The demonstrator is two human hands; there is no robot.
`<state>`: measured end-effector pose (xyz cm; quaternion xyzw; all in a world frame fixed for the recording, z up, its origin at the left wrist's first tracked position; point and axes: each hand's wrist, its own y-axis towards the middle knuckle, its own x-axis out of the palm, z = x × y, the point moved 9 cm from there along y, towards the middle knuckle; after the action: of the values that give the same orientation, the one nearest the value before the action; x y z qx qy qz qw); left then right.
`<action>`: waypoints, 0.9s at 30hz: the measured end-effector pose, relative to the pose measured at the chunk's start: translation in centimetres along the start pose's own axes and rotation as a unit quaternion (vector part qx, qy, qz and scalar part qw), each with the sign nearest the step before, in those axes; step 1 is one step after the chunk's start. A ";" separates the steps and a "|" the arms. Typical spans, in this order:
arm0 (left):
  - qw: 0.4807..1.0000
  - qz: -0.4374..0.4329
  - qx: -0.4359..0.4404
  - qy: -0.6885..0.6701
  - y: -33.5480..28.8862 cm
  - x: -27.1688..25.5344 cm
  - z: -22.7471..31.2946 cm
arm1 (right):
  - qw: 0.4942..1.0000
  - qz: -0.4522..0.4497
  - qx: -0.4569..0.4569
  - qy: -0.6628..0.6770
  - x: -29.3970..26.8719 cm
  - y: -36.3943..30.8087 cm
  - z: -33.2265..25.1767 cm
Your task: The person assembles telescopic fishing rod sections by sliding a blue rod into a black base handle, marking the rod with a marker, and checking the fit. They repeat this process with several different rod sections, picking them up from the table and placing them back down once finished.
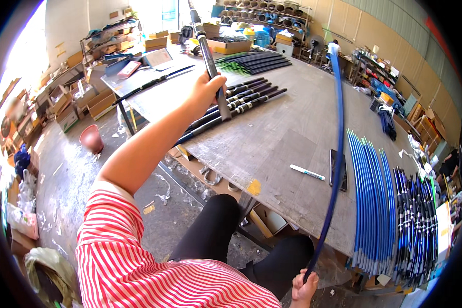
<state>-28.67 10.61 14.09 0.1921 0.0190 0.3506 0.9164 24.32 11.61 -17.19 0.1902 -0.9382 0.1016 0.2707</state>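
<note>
My left hand (208,90) is raised over the far left part of the table, its fingers wrapped round a dark fishing rod handle (200,37) that slants up and out of view. Low at the right, my right hand (305,287) grips the bottom end of a long, slim blue rod section (340,128), which stands up past the table and looks bent. Beneath my left hand lie several black rod handles (246,105) with silvery fittings. A white marker (307,172) rests beside a dark phone-like slab (338,172), which the blue section partly covers.
The grey table (277,149) carries a row of blue rod sections (372,205) and a bundle of black-and-blue rods (416,226) at the right. Green-tipped black rods (254,62) lie farther back. Cartons and a red bucket (91,138) stand at the left. A person (333,50) is far off.
</note>
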 end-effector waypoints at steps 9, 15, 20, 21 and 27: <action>0.993 0.107 -0.014 -0.041 3.3 -4.8 0.9 | 0.964 0.044 0.154 -0.214 -2.3 -5.2 0.7; 0.990 0.125 0.025 -0.066 4.6 -5.9 1.8 | 0.973 0.126 0.097 -0.168 -5.1 -6.3 1.3; 0.989 0.134 0.027 -0.062 4.2 -5.7 2.3 | 0.977 0.066 0.114 -0.169 -5.9 -5.5 2.5; 0.989 0.132 0.026 -0.062 4.2 -5.5 2.3 | 0.977 0.048 0.119 -0.169 -6.0 -5.4 3.0; 0.992 0.113 0.047 -0.023 2.7 -3.6 3.3 | 0.976 -0.027 0.133 -0.170 -6.2 -4.7 4.2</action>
<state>-32.54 8.96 17.81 0.2435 -0.0075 0.4464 0.8610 29.13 8.02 -23.70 0.2642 -0.9431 0.1842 0.0822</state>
